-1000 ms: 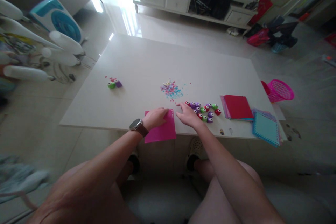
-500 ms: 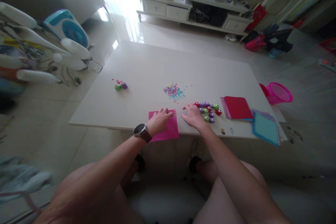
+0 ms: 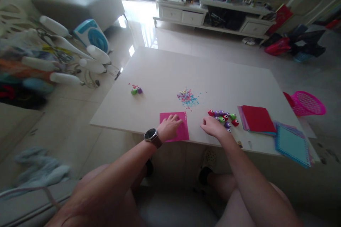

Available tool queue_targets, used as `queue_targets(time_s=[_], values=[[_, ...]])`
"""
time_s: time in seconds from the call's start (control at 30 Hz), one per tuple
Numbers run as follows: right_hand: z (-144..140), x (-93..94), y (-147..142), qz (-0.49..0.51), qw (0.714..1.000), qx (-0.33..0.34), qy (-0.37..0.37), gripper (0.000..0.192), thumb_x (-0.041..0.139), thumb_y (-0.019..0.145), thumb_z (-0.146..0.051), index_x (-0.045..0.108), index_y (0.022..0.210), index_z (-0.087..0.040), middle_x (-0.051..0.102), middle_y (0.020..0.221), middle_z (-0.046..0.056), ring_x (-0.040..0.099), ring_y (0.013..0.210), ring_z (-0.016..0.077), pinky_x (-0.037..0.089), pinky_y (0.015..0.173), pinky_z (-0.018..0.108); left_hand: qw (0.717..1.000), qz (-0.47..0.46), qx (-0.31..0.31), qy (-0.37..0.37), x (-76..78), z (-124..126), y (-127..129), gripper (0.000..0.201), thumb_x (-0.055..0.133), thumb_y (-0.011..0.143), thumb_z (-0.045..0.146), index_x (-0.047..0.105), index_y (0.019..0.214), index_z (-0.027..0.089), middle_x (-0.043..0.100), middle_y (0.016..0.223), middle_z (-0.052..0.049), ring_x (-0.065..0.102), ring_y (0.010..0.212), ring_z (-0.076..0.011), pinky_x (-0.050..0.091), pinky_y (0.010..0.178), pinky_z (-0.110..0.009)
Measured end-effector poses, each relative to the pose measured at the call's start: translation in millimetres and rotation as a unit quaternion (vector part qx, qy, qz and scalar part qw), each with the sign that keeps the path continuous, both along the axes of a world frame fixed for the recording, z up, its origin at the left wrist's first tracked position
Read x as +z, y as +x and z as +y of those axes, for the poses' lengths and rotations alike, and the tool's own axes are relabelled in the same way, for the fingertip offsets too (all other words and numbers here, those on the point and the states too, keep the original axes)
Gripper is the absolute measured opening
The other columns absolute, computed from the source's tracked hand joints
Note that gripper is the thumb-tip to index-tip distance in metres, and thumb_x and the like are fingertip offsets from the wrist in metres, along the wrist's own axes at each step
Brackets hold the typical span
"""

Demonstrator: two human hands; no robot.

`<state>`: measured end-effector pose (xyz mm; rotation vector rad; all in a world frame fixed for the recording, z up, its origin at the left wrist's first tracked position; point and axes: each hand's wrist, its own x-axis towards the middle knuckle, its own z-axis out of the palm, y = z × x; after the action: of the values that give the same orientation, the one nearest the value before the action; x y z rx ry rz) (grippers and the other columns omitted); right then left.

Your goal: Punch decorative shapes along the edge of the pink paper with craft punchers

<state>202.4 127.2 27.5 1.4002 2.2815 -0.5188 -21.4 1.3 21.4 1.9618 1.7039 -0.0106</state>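
Observation:
My left hand (image 3: 170,127) lies open on a pink sheet of paper (image 3: 183,134) at the table's near edge, fingers spread. Small pale marks run down the sheet's right edge near its top corner. To the right, my right hand (image 3: 212,126) is closed with its fingers curled; whatever they may hold is hidden. It rests beside a cluster of small craft punches (image 3: 225,117) in red, purple and green, with eye-like dots, and covers some of them. Beyond the sheet lies a heap of tiny coloured paper bits (image 3: 188,97).
Two more punches (image 3: 136,90) stand on the left of the white table (image 3: 165,67), near red paper bits. At right lie a stack of red sheets (image 3: 258,119) and blue edge-punched sheets (image 3: 292,144). A pink basket (image 3: 309,103) is past the table's right side.
My right hand has moved away from the pink sheet towards the punches, and its fingers have curled. My left hand stays on the sheet. The whole view has shifted, with things appearing further right.

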Motion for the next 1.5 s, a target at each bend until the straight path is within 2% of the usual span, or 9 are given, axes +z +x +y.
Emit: queue_targets(time_s=[0.2, 0.33, 0.47, 0.63, 0.83, 1.03, 1.27, 1.37, 1.5], values=[[-5, 2.4, 3, 0.024, 0.999, -0.009, 0.018, 0.022, 0.061, 0.098, -0.025, 0.080, 0.098, -0.014, 0.082, 0.107, 0.017, 0.074, 0.095, 0.0268, 0.045, 0.076, 0.032, 0.997, -0.027, 0.053, 0.041, -1.6, 9, -22, 0.065, 0.071, 0.092, 0.027, 0.054, 0.155, 0.025, 0.050, 0.163, -0.019, 0.050, 0.148, -0.0389, 0.051, 0.116, -0.059], [-15, 7.3, -3, 0.059, 0.998, -0.006, 0.015, 0.020, 0.061, 0.100, -0.027, 0.079, 0.100, -0.017, 0.081, 0.110, 0.015, 0.073, 0.099, 0.0258, 0.045, 0.078, 0.031, 0.977, -0.002, 0.204, 0.056, -2.4, 24, -64, 0.072, 0.069, 0.095, 0.034, 0.047, 0.162, 0.019, 0.042, 0.169, -0.024, 0.043, 0.155, -0.0428, 0.045, 0.122, -0.059], [-21, 10.9, -9, 0.082, 0.996, 0.015, 0.014, 0.021, 0.060, 0.101, -0.028, 0.078, 0.104, -0.017, 0.080, 0.118, 0.015, 0.072, 0.107, 0.0259, 0.047, 0.087, 0.032, 0.923, 0.001, 0.373, 0.094, -7.5, 32, -114, 0.076, 0.066, 0.096, 0.038, 0.042, 0.164, 0.016, 0.036, 0.176, -0.023, 0.033, 0.164, -0.0412, 0.037, 0.129, -0.057], [-22, 14.1, -15, 0.113, 0.993, 0.031, 0.002, 0.020, 0.059, 0.102, -0.027, 0.076, 0.107, -0.017, 0.079, 0.122, 0.015, 0.072, 0.114, 0.0259, 0.047, 0.094, 0.032, 0.885, 0.008, 0.451, 0.114, -25.0, 26, -162, 0.079, 0.061, 0.095, 0.034, 0.038, 0.167, 0.012, 0.033, 0.180, -0.023, 0.029, 0.168, -0.0403, 0.032, 0.133, -0.058], [-20, 20.9, -17, 0.138, 0.990, 0.030, -0.005, 0.018, 0.060, 0.103, -0.026, 0.075, 0.108, -0.018, 0.079, 0.124, 0.014, 0.071, 0.115, 0.0253, 0.047, 0.095, 0.032, 0.897, 0.023, 0.429, 0.101, -43.2, 18, -187, 0.084, 0.061, 0.090, 0.032, 0.038, 0.169, 0.016, 0.037, 0.179, -0.018, 0.032, 0.166, -0.0386, 0.032, 0.134, -0.056], [-17, 26.5, -10, 0.135, 0.991, 0.022, 0.007, 0.018, 0.061, 0.104, -0.028, 0.075, 0.109, -0.019, 0.079, 0.120, 0.012, 0.072, 0.107, 0.0239, 0.047, 0.089, 0.031, 0.897, 0.066, 0.428, 0.086, -37.8, 20, -187, 0.078, 0.060, 0.089, 0.040, 0.048, 0.161, 0.012, 0.048, 0.162, -0.024, 0.044, 0.152, -0.0428, 0.043, 0.125, -0.056], [-21, 27.4, -8, 0.134, 0.991, 0.022, 0.016, 0.019, 0.060, 0.104, -0.030, 0.076, 0.109, -0.020, 0.080, 0.122, 0.013, 0.072, 0.113, 0.0260, 0.048, 0.091, 0.032, 0.902, 0.082, 0.419, 0.060, -30.6, 21, -175, 0.052, 0.065, 0.085, 0.029, 0.068, 0.134, 0.011, 0.060, 0.140, -0.024, 0.064, 0.128, -0.0382, 0.051, 0.116, -0.047], [-24, 28.9, -10, 0.141, 0.990, 0.026, 0.010, 0.020, 0.060, 0.103, -0.029, 0.076, 0.109, -0.020, 0.080, 0.123, 0.014, 0.073, 0.115, 0.0262, 0.049, 0.094, 0.033, 0.921, 0.056, 0.384, 0.038, -27.3, 19, -163, 0.042, 0.065, 0.081, 0.020, 0.073, 0.122, 0.016, 0.067, 0.128, -0.017, 0.072, 0.109, -0.0300, 0.058, 0.103, -0.039], [-26, 29.0, -14, 0.136, 0.990, 0.027, 0.005, 0.021, 0.060, 0.103, -0.030, 0.077, 0.111, -0.020, 0.080, 0.125, 0.014, 0.073, 0.115, 0.0274, 0.050, 0.093, 0.034, 0.943, 0.037, 0.328, 0.034, -20.3, 18, -138, 0.045, 0.062, 0.075, 0.012, 0.073, 0.118, 0.018, 0.071, 0.116, -0.013, 0.072, 0.108, -0.0276, 0.058, 0.100, -0.038]])
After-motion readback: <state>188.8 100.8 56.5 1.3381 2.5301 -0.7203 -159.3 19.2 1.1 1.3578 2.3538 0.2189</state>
